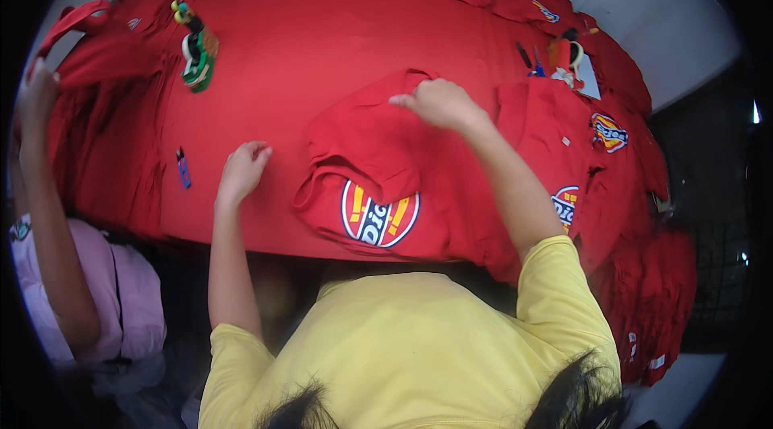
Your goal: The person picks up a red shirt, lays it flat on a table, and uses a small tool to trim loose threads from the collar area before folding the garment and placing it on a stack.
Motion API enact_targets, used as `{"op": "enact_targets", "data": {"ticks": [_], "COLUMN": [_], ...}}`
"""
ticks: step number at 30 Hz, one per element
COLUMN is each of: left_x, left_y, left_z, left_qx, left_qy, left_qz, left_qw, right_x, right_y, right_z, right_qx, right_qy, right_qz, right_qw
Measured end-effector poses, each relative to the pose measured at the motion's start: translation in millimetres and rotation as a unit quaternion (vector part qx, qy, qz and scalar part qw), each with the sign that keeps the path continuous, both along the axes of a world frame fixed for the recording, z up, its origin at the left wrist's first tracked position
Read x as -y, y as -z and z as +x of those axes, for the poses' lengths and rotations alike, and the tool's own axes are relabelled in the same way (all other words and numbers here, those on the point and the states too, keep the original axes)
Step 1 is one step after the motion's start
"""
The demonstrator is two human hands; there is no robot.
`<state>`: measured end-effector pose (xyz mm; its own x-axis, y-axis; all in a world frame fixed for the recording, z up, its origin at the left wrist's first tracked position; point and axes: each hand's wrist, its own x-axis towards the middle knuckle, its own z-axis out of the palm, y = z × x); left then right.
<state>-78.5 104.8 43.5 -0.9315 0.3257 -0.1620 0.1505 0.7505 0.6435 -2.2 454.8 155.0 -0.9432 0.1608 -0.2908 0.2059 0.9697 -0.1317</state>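
Observation:
A red T-shirt (pixel 362 139) with a large round printed logo lies partly folded over in front of me, its neck opening toward the left. My right hand (pixel 439 103) pinches the far edge of its cloth. To the left of the shirt, my left hand (pixel 244 171) hovers apart from it over the red surface. Its fingers are curled together, and nothing shows between them. Blue thread snips (pixel 183 168) lie a little to the left of that hand.
A green tape dispenser (pixel 198 62) stands at the far left. Piled red shirts (pixel 547 139) and a second dispenser (pixel 568 58) are on the right. At the left edge, a co-worker's hand (pixel 39 95) is by red cloth. More shirts (pixel 644 300) hang at lower right.

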Motion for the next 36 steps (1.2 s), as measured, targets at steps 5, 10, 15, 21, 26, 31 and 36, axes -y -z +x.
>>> {"op": "enact_targets", "data": {"ticks": [5, 10, 15, 21, 26, 31, 36], "left_x": [-70, -49, 76, 200, 235, 207, 207], "left_y": [18, 36, 12, -48, -36, -48, -60], "left_z": [67, 160, 187, 216, 253, 257, 270], "left_qx": [-0.184, -0.124, 0.035, 0.095, 0.046, 0.096, 0.112], "left_qy": [0.171, 0.278, 0.074, -0.192, -0.213, -0.075, 0.039], "left_qz": [-0.027, 0.046, 0.115, 0.428, 0.391, 0.383, 0.647], "left_qw": [0.968, 0.952, 0.99, 0.878, 0.894, 0.916, 0.753], "right_x": [53, 63, 116, 207, 167, 122, 108], "right_y": [75, 118, 140, 152, 69, -7, -22], "right_z": [32, 109, 201, 237, 219, 241, 269], "right_qx": [0.069, 0.027, 0.185, 0.231, -0.097, -0.217, -0.268], "right_qy": [-0.149, -0.212, -0.032, 0.164, 0.301, 0.108, -0.067], "right_qz": [0.003, -0.227, -0.474, -0.792, -0.828, -0.864, -0.876], "right_qw": [0.986, 0.95, 0.86, 0.541, 0.464, 0.44, 0.395]}}
